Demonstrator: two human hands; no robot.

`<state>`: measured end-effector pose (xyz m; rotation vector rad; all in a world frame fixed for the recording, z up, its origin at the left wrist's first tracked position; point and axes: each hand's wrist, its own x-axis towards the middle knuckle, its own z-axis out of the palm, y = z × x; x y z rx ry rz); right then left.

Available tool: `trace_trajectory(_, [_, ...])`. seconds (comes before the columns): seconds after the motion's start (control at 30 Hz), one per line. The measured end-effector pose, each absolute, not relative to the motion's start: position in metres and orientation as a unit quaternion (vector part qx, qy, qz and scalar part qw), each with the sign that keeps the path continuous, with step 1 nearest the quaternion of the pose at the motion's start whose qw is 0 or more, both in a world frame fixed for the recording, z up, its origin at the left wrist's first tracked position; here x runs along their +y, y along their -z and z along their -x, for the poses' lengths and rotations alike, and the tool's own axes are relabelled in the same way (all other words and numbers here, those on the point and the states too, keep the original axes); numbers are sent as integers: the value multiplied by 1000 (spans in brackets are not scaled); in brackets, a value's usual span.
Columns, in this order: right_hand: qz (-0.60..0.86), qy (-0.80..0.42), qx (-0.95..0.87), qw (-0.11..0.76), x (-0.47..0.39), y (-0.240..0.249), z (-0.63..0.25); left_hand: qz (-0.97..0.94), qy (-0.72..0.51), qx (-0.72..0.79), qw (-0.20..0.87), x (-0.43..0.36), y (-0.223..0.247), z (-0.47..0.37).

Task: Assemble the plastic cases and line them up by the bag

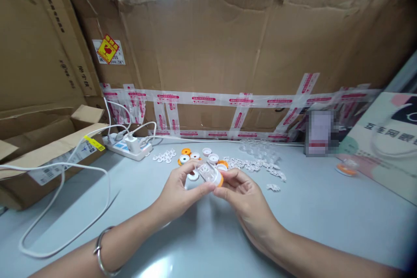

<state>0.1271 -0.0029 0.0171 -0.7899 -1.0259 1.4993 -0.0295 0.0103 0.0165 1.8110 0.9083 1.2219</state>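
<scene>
Between my two hands is a small transparent plastic container with a white and orange cap point(214, 177), tilted with its see-through end toward the upper left. My left hand point(178, 192) grips the transparent end with thumb and fingers. At the cap end, the fingers and thumb of my right hand point(245, 194) are closed on the orange rim. Just beyond lie several loose round caps in white point(213, 158) and orange point(186, 151), partly hidden by my left hand and the container. White perforated pieces point(250, 165) are spread right of them, and small white knobbed pieces point(165, 155) sit to the left.
Transparent cups point(260, 150) are grouped at the back. A finished-looking container point(347, 168) stands right, near a printed box point(384, 147) and a blurred-out item point(321, 134). Left are a power strip point(135, 150), a looping white cable point(109, 195) and an open carton point(19, 191). Tall cardboard point(202, 47) walls the back.
</scene>
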Motion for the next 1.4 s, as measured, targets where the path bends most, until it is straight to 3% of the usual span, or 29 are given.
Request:
trace_trajectory(0.17, [344, -639, -408, 553, -4, -17, -126, -695, -464, 370, 405, 13, -13, 30])
trace_trajectory(0.53, [297, -773, -280, 486, -4, -12, -128, -711, -438, 338, 435, 21, -12, 34])
trace_trajectory(0.97, [298, -794, -170, 501, -5, -13, -126, -767, -456, 352, 282, 14, -15, 32])
trace_trajectory(1.4, [263, -814, -143, 497, -5, -23, -126, -779, -471, 348, 223, 7, -24, 33])
